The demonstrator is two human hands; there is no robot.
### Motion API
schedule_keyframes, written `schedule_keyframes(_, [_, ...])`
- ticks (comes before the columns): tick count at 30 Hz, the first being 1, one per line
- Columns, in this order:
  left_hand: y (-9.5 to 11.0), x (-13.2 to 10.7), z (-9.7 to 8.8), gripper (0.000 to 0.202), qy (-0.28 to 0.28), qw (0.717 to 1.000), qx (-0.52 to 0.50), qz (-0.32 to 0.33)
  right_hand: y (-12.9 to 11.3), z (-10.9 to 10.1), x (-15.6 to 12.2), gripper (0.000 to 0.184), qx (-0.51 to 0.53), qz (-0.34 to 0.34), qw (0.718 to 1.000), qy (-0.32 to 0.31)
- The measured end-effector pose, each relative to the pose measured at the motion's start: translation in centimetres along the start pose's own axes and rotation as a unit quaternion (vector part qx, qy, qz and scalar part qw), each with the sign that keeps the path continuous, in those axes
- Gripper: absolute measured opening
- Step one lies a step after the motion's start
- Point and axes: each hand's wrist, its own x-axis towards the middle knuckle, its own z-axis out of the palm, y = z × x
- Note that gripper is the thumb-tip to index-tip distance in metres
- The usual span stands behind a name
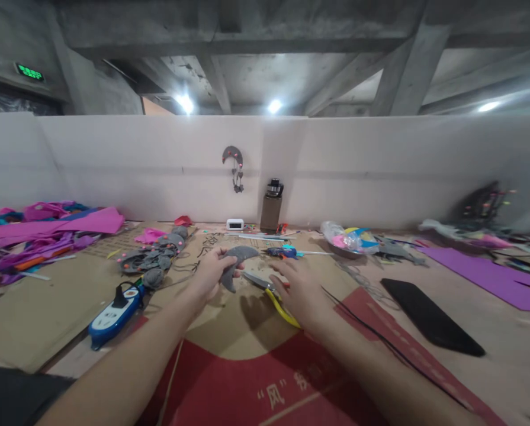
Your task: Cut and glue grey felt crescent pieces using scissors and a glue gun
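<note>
My left hand (211, 273) is closed on a dark grey felt crescent (238, 260), pinching it by its left side above the cardboard. To the right, a pair of scissors (271, 293) with yellow handles lies on the cardboard, blades toward the crescent. Over the handles hovers my right hand (298, 290), fingers apart and stretched forward, with nothing seen in its grasp. Just beyond the fingers rests a blue glue gun (282, 252). A finished-looking grey crescent ornament (233, 157) with small pink dots and dangling pieces hangs on the white wall.
Grey felt pieces (151, 257) and a blue-white power strip (116, 313) lie left, near a pile of purple and pink felt (51, 228). A black slab (431, 313), a bowl of wrapped bits (349, 239) and a cable (380, 337) are right. A tall bottle (271, 210) stands behind.
</note>
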Motion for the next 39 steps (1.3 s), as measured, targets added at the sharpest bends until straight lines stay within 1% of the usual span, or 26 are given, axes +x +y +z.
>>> schedule_keyframes(1, [-0.2, 0.0, 0.1, 0.021, -0.002, 1.0, -0.003, -0.006, -0.5, 0.0, 0.4, 0.024, 0.012, -0.018, 1.0, 0.022])
schedule_keyframes(3, [-0.5, 0.0, 0.3, 0.021, -0.015, 1.0, -0.008, -0.008, -1.4, 0.1, 1.4, 0.024, 0.008, -0.052, 0.998, 0.039])
schedule_keyframes(5, [-0.7, -0.1, 0.5, 0.021, -0.029, 0.999, -0.013, -0.002, -2.1, 0.1, 2.5, 0.024, -0.022, -0.071, 0.997, 0.028])
schedule_keyframes(8, [-0.9, -0.2, 0.5, 0.022, -0.045, 0.999, -0.024, -0.003, -2.4, 0.3, 3.8, 0.011, -0.078, -0.088, 0.993, -0.011])
schedule_keyframes(10, [-1.1, -0.2, 0.5, 0.022, -0.052, 0.998, -0.033, -0.007, -2.3, 0.8, 4.1, 0.015, -0.105, -0.098, 0.989, -0.023])
schedule_keyframes(12, [-1.2, -0.2, 0.5, 0.023, -0.053, 0.998, -0.041, -0.013, -2.1, 1.4, 4.1, 0.017, -0.114, -0.1, 0.988, -0.013])
schedule_keyframes(15, [-1.2, -0.2, 0.6, 0.022, -0.044, 0.998, -0.046, -0.016, -1.9, 2.2, 3.5, 0.011, -0.081, -0.085, 0.993, 0.017])
schedule_keyframes(17, [-1.1, -0.1, 0.6, 0.021, -0.028, 0.999, -0.046, -0.011, -2.0, 2.3, 3.0, 0.01, -0.025, -0.077, 0.996, 0.028])
schedule_keyframes(18, [-1.0, 0.0, 0.6, 0.021, -0.016, 0.999, -0.045, -0.007, -2.2, 2.1, 2.7, 0.009, 0.011, -0.08, 0.996, 0.023])
schedule_keyframes(20, [-0.8, 0.1, 0.4, 0.021, 0.012, 0.999, -0.044, -0.001, -2.9, 1.4, 2.1, 0.008, 0.09, -0.101, 0.991, -0.022])
schedule_keyframes(22, [-0.6, 0.3, 0.1, 0.021, 0.04, 0.998, -0.048, 0.007, -3.9, 0.4, 1.6, 0.006, 0.168, -0.119, 0.972, -0.114])
schedule_keyframes(23, [-0.4, 0.4, -0.1, 0.021, 0.049, 0.997, -0.052, 0.012, -4.4, -0.1, 1.4, 0.007, 0.206, -0.12, 0.956, -0.172])
schedule_keyframes(25, [-0.1, 0.4, -0.5, 0.022, 0.055, 0.997, -0.058, 0.018, -5.3, -1.1, 1.2, 0.015, 0.272, -0.131, 0.909, -0.287])
schedule_keyframes(26, [0.1, 0.5, -0.6, 0.023, 0.053, 0.997, -0.059, 0.018, -5.6, -1.5, 1.1, 0.02, 0.296, -0.137, 0.886, -0.33])
schedule_keyframes(27, [0.2, 0.5, -0.7, 0.024, 0.049, 0.997, -0.059, 0.019, -5.8, -1.7, 1.0, 0.026, 0.313, -0.142, 0.867, -0.359])
schedule_keyframes(28, [0.3, 0.5, -0.7, 0.026, 0.041, 0.997, -0.059, 0.021, -5.9, -1.8, 0.9, 0.031, 0.325, -0.146, 0.857, -0.372])
schedule_keyframes(29, [0.5, 0.5, -0.8, 0.027, 0.031, 0.997, -0.06, 0.026, -5.9, -1.7, 0.9, 0.031, 0.332, -0.146, 0.855, -0.37])
schedule_keyframes(30, [0.6, 0.5, -0.8, 0.028, 0.019, 0.997, -0.061, 0.034, -5.9, -1.5, 0.9, 0.027, 0.336, -0.142, 0.86, -0.356])
schedule_keyframes(32, [0.7, 0.5, -0.8, 0.03, -0.003, 0.996, -0.065, 0.056, -5.4, -0.7, 1.0, 0.011, 0.337, -0.118, 0.884, -0.303])
schedule_keyframes(33, [0.7, 0.5, -0.8, 0.03, -0.011, 0.995, -0.065, 0.069, -5.1, -0.2, 1.1, 0.014, 0.337, -0.092, 0.896, -0.275])
schedule_keyframes(34, [0.7, 0.6, -0.8, 0.029, -0.016, 0.994, -0.063, 0.086, -4.7, 0.4, 1.2, 0.019, 0.342, -0.052, 0.904, -0.251])
schedule_keyframes(35, [0.8, 0.6, -0.9, 0.027, -0.02, 0.993, -0.058, 0.106, -4.3, 0.9, 1.3, 0.018, 0.357, 0.001, 0.904, -0.235])
schedule_keyframes(36, [0.8, 0.5, -0.9, 0.025, -0.025, 0.991, -0.049, 0.125, -3.9, 1.3, 1.5, 0.014, 0.384, 0.064, 0.893, -0.226])
schedule_keyframes(37, [0.9, 0.5, -1.0, 0.021, -0.033, 0.988, -0.035, 0.144, -3.6, 1.7, 1.6, 0.014, 0.423, 0.134, 0.869, -0.217])
schedule_keyframes(38, [1.0, 0.4, -1.0, 0.018, -0.046, 0.986, -0.017, 0.16, -3.2, 1.8, 1.8, 0.02, 0.471, 0.196, 0.836, -0.204])
schedule_keyframes(39, [1.2, 0.2, -1.1, 0.015, -0.063, 0.983, 0.003, 0.174, -2.9, 1.8, 2.0, 0.028, 0.52, 0.247, 0.795, -0.188])
